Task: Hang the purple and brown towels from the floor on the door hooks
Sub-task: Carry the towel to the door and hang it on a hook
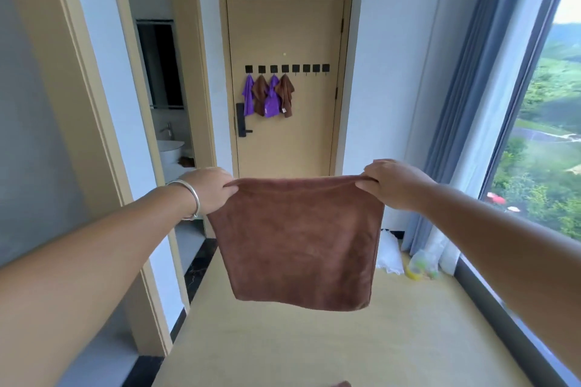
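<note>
A brown towel (298,242) hangs spread in the air between both hands, well short of the door (284,141). The left hand (211,188) pinches its top left corner, fingers curled over the hem; the right hand (393,184) pinches the top right corner the same way. The cloth is plush, seemingly doubled over, and its lower edge hangs clear of the floor (314,349). On the door hooks (286,68), four small towels (268,97) hang already: purple, brown, purple, brown.
</note>
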